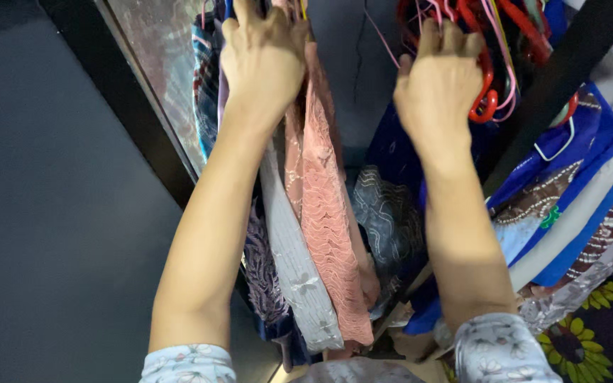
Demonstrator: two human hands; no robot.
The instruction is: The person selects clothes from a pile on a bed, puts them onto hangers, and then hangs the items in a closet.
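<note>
Head view, looking down into a wardrobe of hanging clothes. Left hand [264, 60] raised at the top of a bunch of garments, fingers curled over the hanger tops there (exact grasp cut off by the frame edge, can't tell what's pinched). Directly beneath it: salmon-pink lace garment [328, 213] hanging straight down, touching a pale grey lace garment [296, 262] on its left, a dark purple patterned piece [262, 273] further left. Right hand [440, 85] up at a cluster of red and pink plastic hangers [491, 71], fingers bent and hooked in among the hooks, thumb side toward the gap; hold on one particular hanger not discernible. Dark blue embroidered fabric [391, 213] below the right wrist, between the two arms. Blue-and-white patterned cloth [590, 149] at far right, behind a black diagonal bar [569, 64]. Sunflower-print fabric [583, 340] bottom right corner. Mirrored door panel [161, 71] at upper left, dark wall surface [51, 213] beside it. Floral light-blue sleeves [505, 351] on both forearms.
</note>
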